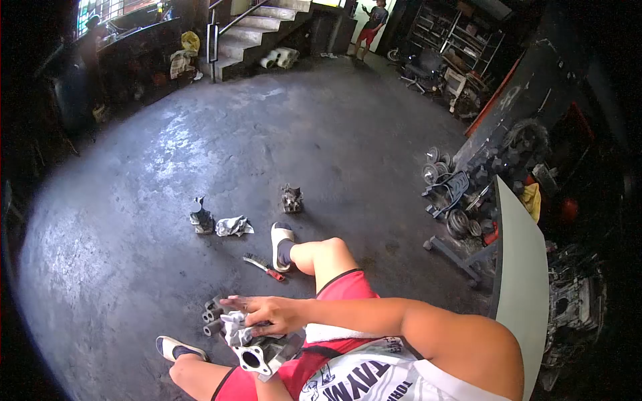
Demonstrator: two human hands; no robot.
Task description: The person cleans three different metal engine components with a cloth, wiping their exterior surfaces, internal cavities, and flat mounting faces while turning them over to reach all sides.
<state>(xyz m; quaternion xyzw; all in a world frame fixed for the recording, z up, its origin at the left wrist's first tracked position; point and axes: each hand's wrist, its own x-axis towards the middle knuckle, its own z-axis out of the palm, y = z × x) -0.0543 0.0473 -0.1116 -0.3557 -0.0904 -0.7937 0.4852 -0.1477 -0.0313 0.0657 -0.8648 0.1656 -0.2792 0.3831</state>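
Between my legs, a grey metal part (255, 359) with a flanged round opening and several pipe-like ends rests over my lap. My right hand (271, 314) presses a white crumpled cloth (234, 329) against its top, fingers partly bent over the cloth. Only the forearm or wrist of my left arm shows below the flange; the left hand itself is hidden under the part. On the floor ahead lies a wire brush (264, 267) with a red handle end, near my shoe (282, 247).
Two small metal parts (291, 199) (202, 219) and a crumpled cloth (234, 226) are on the floor ahead. Weights and machine parts (458, 224) lie right, beside a pale panel (521, 267). A person (372, 30) stands near the stairs (251, 33) at the back.
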